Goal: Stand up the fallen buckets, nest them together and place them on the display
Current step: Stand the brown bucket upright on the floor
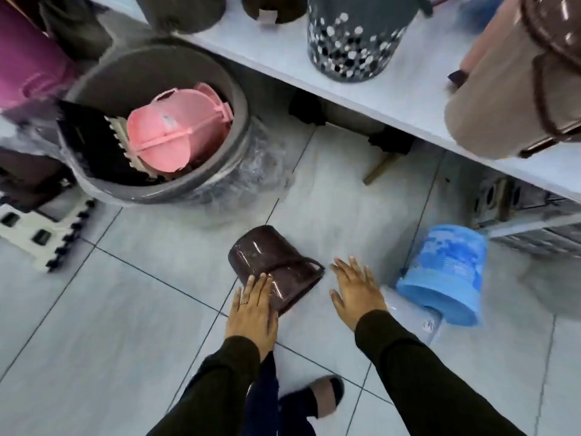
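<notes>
1. The left hand (251, 313) lies flat, fingers spread, on the rim end of the brown bucket (276, 269), not gripping it.
2. The right hand (355, 294) hovers unclenched and empty, between the two buckets.
3. The brown bucket lies on its side on the tiled floor (125, 309).
4. The blue bucket (446, 275) lies tipped near the shelf (393, 89).

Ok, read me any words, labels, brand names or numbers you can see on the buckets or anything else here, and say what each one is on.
No text can be read in this view.
Blue bucket: a pale printed patch on its side, too blurred to read.
Brown bucket: clear wrap, no lettering that I can make out.
Pink lid in the big grey tub: a small pale sticker, too small to read.
Dark bin on the shelf: a pale tag, unreadable.
</notes>
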{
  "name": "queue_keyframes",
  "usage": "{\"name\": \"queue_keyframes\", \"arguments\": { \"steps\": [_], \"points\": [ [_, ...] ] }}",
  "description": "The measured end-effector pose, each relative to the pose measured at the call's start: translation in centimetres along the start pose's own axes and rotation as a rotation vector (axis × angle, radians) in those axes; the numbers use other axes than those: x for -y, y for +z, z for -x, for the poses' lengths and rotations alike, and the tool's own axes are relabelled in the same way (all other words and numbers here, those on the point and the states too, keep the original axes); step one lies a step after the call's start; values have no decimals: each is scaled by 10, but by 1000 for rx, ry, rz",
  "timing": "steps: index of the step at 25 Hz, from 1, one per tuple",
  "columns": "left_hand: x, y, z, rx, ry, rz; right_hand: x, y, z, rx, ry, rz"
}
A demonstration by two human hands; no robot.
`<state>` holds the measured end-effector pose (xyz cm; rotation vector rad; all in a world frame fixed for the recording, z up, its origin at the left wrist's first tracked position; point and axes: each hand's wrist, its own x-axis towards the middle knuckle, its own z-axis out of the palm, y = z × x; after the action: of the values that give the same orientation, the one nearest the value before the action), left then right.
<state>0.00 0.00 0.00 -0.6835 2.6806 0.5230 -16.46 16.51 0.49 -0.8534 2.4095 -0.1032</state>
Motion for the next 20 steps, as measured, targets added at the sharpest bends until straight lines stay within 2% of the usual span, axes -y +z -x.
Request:
{"name": "queue_keyframes", "arguments": {
  "steps": [2, 4, 8, 10, 14, 20],
  "points": [
    [17, 47, -13, 166, -117, 143, -10, 46, -29, 90, -35, -3],
    [35, 95, -30, 231, -239, 249, -19, 93, -58, 153, -60, 8],
    [48, 168, -52, 274, -319, 320, -23, 158, -106, 104, -127, 13],
    [54, 184, -59, 229, -350, 290, -25, 174, -123, 78, -153, 40],
    [58, 173, -60, 171, -298, 244, -24, 176, -130, -18, -213, 106],
    [38, 101, -126, 2, -212, 339, -35, 83, -169, -224, -206, 41]
  ]
}}
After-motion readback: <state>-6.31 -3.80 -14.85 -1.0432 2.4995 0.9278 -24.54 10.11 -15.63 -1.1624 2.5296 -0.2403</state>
